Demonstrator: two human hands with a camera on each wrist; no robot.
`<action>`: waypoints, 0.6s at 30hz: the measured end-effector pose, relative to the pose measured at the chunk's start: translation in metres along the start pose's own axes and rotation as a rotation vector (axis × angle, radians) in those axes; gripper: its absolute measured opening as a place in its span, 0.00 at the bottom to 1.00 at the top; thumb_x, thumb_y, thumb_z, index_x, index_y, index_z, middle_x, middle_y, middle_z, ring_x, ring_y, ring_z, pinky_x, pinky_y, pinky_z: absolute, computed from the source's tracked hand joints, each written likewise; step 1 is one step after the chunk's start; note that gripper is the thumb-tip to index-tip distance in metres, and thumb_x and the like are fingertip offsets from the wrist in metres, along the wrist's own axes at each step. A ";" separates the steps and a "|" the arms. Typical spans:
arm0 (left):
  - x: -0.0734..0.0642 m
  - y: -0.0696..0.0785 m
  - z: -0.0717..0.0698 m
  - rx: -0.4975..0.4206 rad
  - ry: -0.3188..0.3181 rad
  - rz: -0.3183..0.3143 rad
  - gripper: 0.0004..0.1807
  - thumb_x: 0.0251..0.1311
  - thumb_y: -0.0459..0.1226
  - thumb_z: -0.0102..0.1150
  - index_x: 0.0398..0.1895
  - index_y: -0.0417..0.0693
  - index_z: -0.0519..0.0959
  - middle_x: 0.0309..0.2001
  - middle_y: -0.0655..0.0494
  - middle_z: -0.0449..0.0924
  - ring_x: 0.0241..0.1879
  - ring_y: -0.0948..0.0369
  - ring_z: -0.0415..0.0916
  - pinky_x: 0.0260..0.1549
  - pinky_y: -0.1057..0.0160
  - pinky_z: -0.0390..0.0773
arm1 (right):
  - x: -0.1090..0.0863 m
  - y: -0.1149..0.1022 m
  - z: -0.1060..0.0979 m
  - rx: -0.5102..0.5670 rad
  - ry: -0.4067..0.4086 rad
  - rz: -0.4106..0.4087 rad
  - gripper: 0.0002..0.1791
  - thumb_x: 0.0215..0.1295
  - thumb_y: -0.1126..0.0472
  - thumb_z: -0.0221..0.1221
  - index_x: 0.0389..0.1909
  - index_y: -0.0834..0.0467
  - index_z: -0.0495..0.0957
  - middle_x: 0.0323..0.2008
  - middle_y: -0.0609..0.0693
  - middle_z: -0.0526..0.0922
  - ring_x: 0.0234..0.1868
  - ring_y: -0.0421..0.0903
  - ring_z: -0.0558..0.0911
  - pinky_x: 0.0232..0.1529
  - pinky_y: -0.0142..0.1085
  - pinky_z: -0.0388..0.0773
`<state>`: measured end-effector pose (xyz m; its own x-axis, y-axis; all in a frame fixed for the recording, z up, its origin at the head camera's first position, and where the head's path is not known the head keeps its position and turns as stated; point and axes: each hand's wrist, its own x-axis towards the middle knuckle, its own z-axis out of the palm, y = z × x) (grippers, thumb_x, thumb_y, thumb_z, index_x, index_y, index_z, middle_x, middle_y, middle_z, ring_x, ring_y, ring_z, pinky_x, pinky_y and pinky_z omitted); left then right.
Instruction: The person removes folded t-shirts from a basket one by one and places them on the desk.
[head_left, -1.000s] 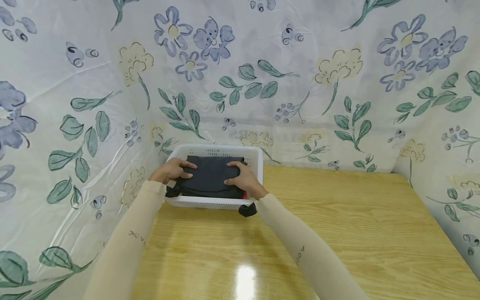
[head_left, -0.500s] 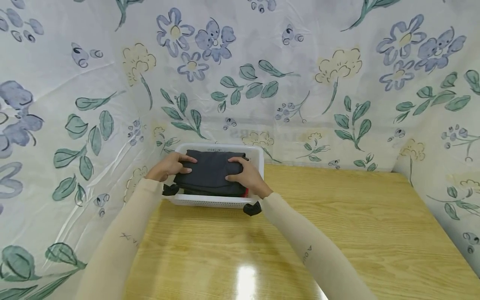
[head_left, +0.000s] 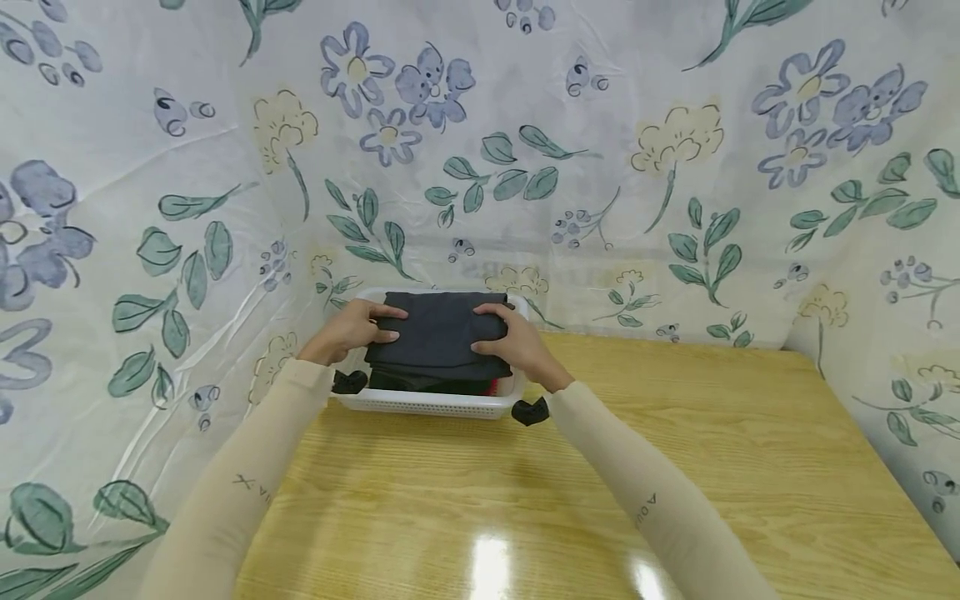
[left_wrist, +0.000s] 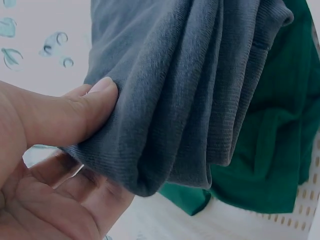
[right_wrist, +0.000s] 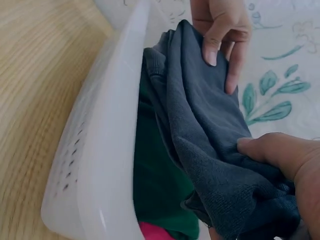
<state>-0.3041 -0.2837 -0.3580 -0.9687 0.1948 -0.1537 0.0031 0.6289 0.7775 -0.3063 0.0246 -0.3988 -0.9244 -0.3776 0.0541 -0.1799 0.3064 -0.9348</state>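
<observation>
Both hands hold a folded dark grey-blue knit garment (head_left: 438,329) by its two sides, raised over a white plastic basket (head_left: 420,405). My left hand (head_left: 351,331) pinches the left end, thumb on top and fingers beneath, as the left wrist view shows with the ribbed folded layers (left_wrist: 165,100). At the opposite end, my right hand (head_left: 521,343) grips the fabric, its thumb (right_wrist: 265,150) pressed on top in the right wrist view. Under the garment lies green cloth (left_wrist: 272,150) in the basket, with a bit of pinkish-red cloth (right_wrist: 154,231) beside it.
The basket stands at the far left of a wood-grain table (head_left: 675,433), close to the back and left drapes. White floral fabric (head_left: 570,167) hangs around the table. Black straps (head_left: 531,411) hang at both wrists.
The garment has risen out of the basket and shifted slightly right, both hands moving with it. More of the cloth beneath shows at the basket's front.
</observation>
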 end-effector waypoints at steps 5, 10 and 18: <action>0.000 0.007 0.003 -0.019 -0.013 0.007 0.27 0.71 0.30 0.62 0.73 0.44 0.73 0.80 0.37 0.50 0.77 0.38 0.50 0.68 0.39 0.64 | 0.000 0.001 -0.012 -0.005 -0.004 0.022 0.32 0.64 0.58 0.72 0.68 0.41 0.75 0.75 0.54 0.62 0.70 0.58 0.71 0.62 0.50 0.76; 0.001 0.016 0.008 -0.020 -0.003 -0.004 0.28 0.71 0.32 0.63 0.73 0.48 0.73 0.80 0.38 0.50 0.75 0.40 0.56 0.65 0.41 0.69 | -0.003 0.001 -0.023 0.006 -0.009 0.035 0.32 0.64 0.59 0.72 0.68 0.41 0.74 0.76 0.54 0.61 0.71 0.58 0.70 0.62 0.50 0.76; 0.002 0.027 0.016 -0.066 0.009 0.017 0.28 0.70 0.31 0.63 0.73 0.48 0.73 0.79 0.39 0.54 0.67 0.43 0.68 0.52 0.53 0.78 | -0.013 0.000 -0.038 0.059 -0.016 0.035 0.33 0.64 0.60 0.72 0.69 0.41 0.74 0.75 0.57 0.62 0.69 0.58 0.73 0.56 0.48 0.81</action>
<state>-0.3016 -0.2544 -0.3476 -0.9708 0.1983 -0.1350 0.0034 0.5742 0.8187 -0.3068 0.0631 -0.3863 -0.9240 -0.3821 0.0161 -0.1272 0.2673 -0.9552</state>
